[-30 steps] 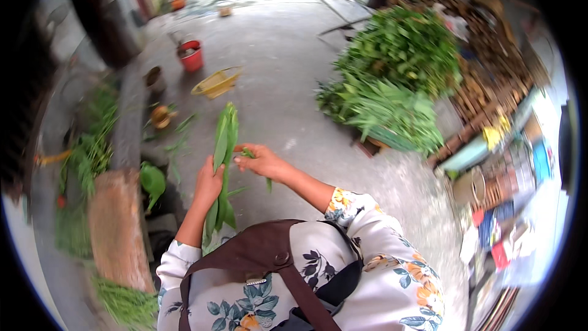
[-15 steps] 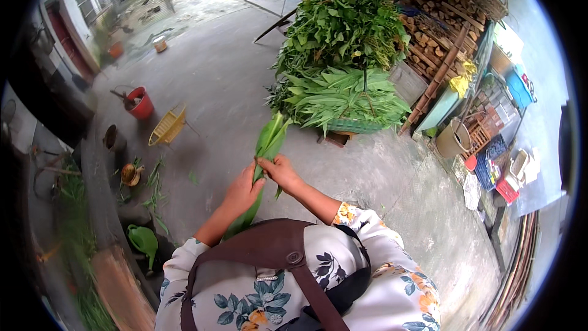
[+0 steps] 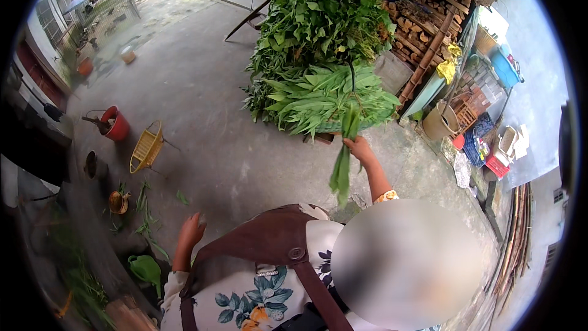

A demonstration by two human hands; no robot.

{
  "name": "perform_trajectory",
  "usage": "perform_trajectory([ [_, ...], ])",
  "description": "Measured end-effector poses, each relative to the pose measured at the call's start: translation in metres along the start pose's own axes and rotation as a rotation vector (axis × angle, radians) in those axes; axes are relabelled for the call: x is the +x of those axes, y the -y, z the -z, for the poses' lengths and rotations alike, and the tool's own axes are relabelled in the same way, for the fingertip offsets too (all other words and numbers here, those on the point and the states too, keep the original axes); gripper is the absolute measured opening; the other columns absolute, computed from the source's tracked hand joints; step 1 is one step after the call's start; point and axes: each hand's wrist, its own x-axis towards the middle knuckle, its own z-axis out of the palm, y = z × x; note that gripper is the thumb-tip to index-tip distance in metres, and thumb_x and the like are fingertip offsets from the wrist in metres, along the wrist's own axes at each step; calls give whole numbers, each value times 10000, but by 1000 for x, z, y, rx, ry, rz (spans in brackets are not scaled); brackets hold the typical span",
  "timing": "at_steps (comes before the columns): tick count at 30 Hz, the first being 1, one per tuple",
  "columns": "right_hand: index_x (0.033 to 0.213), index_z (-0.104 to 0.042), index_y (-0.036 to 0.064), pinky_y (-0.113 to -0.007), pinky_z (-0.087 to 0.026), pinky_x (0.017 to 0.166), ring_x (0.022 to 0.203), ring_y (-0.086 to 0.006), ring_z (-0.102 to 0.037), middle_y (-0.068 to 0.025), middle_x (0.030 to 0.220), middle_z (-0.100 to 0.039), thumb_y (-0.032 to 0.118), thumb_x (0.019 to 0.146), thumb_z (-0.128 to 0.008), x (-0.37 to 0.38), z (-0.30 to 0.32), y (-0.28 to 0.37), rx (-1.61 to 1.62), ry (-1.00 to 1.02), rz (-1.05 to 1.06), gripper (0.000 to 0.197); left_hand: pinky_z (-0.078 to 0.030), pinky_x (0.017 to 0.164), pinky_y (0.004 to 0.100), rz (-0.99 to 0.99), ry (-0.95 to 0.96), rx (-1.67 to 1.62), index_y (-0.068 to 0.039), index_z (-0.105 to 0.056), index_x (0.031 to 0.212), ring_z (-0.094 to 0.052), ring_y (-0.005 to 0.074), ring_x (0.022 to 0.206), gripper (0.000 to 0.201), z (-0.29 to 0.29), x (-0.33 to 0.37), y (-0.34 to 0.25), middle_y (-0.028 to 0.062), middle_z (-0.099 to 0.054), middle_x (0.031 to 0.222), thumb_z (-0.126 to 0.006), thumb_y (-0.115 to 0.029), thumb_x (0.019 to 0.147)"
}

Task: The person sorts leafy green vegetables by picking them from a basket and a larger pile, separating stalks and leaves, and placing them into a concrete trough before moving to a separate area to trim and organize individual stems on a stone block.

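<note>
My right hand (image 3: 360,148) is reached out ahead, its fingers closed round a small bunch of long green leaves (image 3: 340,175). The leaves hang lengthwise, their upper ends overlapping the near side of a big leaf pile. That pile has long, narrow leaves (image 3: 318,99) laid flat in a green basket at the front and a tall heap of bushy leafy stems (image 3: 321,21) behind. Down at the left, my left hand (image 3: 192,231) is held low beside my body with nothing in it, its fingers loosely extended. A blurred round patch hides my right upper arm.
A yellow rack-like stool (image 3: 146,147), a red bucket (image 3: 114,124) and a small wicker basket (image 3: 119,201) stand on the concrete at left. A green watering can (image 3: 145,268) is near my left elbow. Stacked firewood (image 3: 422,24) and a tan bucket (image 3: 440,119) are at right.
My hands were together on the leaves in front of me. Now the left has let go and moved down left; the right has carried the bunch forward and right toward the pile.
</note>
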Motion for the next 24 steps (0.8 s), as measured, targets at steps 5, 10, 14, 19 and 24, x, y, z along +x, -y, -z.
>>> perform_trajectory([
  [5,817,-547,-16,-411,-435,647,747,-366,-560,-220,763,-577,221,663,-592,90,43,-63,-448,-318,35,286,-422,678,402,78,107,-99,-17,-453,1089,-536,349,771,463,-36,18,3,185,-566,815,-572,-244,704],
  [10,852,-547,9,-418,-427,695,820,-362,-540,-233,834,-562,215,637,-586,210,86,-96,-445,-247,-53,300,-428,642,385,242,48,-178,-25,-465,1084,-544,337,734,441,-57,50,-71,182,-567,797,-568,-246,717],
  [14,889,-556,30,-424,-427,684,805,-373,-536,-215,845,-567,224,650,-571,308,79,-106,-500,-140,52,309,-430,640,379,282,82,-323,-50,-467,1089,-547,322,731,412,-95,45,-113,175,-570,801,-555,-239,734],
  [19,809,-596,33,-407,-457,598,743,-354,-564,-205,765,-584,245,707,-508,405,61,-141,-615,113,375,251,-420,739,396,588,101,-298,-81,-477,1092,-531,310,857,399,-97,33,-204,153,-576,881,-533,-261,740],
  [24,814,-593,37,-409,-452,602,746,-356,-561,-203,770,-582,246,711,-506,407,5,-122,-632,211,566,249,-404,763,400,712,-30,-393,-76,-487,1057,-503,323,915,364,-94,2,-255,166,-548,962,-516,-240,734],
])
